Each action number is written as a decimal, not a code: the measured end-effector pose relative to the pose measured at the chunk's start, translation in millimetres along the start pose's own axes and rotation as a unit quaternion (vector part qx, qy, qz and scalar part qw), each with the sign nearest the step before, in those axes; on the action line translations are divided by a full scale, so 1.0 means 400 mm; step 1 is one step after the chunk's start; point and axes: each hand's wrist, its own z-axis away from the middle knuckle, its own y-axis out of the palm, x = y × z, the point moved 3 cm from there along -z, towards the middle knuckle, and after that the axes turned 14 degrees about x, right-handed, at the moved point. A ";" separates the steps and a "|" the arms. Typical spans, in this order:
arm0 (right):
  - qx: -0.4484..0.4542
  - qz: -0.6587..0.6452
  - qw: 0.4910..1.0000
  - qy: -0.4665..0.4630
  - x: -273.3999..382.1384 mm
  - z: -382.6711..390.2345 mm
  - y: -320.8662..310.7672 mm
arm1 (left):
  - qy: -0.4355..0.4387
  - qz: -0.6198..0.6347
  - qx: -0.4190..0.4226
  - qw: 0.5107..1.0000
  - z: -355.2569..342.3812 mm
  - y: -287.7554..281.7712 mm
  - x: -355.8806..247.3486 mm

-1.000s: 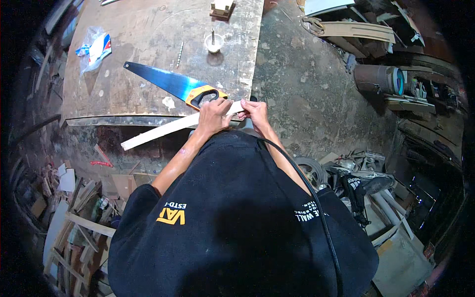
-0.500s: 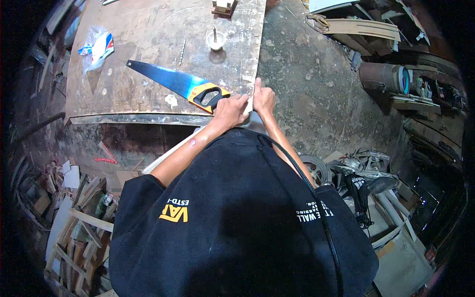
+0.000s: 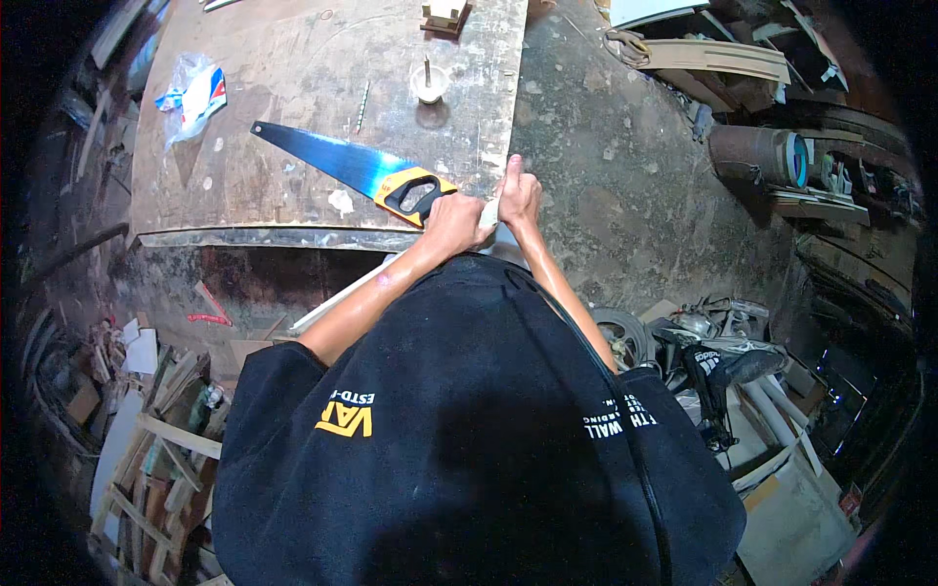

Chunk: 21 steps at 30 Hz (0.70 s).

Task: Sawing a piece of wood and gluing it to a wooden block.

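Note:
My left hand (image 3: 455, 219) is closed on a pale wooden strip (image 3: 490, 214) at the near right corner of the worktable (image 3: 264, 195). My right hand (image 3: 519, 203) grips the strip's upper end, thumb pointing away from me. The strip runs down to the lower left, partly hidden behind my left forearm and dark shirt. A hand saw (image 3: 342, 161) with a blue blade and yellow-black handle lies on the table, its handle just beyond my left hand.
A cup with a stick (image 3: 428, 88), a thin striped rod (image 3: 362, 105), a crumpled plastic bag (image 3: 191, 98) and a wooden block (image 3: 445, 21) sit on the table. Scrap boards (image 3: 181, 439) lie lower left; boards (image 3: 713, 59) and a cylinder (image 3: 752, 154) line the right.
My hands have shifted right and my right hand has turned thumb-up along the table edge. The strip has swung steeper, and more of it is now hidden behind my left forearm.

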 end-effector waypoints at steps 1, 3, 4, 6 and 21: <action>0.014 -0.001 1.000 0.015 -0.010 -0.009 0.005 | 0.001 0.011 0.002 1.000 0.001 -0.005 -0.003; 0.028 -0.009 0.999 0.028 -0.010 -0.016 0.012 | 0.004 0.003 -0.001 1.000 -0.003 0.005 0.011; 0.041 -0.017 0.998 0.042 -0.013 -0.017 0.017 | 0.007 -0.005 -0.003 1.000 -0.003 0.011 0.017; 0.044 -0.036 0.997 0.049 -0.009 -0.011 0.016 | 0.013 -0.001 -0.008 1.000 -0.006 0.017 0.020; 0.050 -0.139 0.987 0.064 -0.113 -0.046 0.068 | 0.012 -0.027 0.028 0.999 -0.022 0.031 0.036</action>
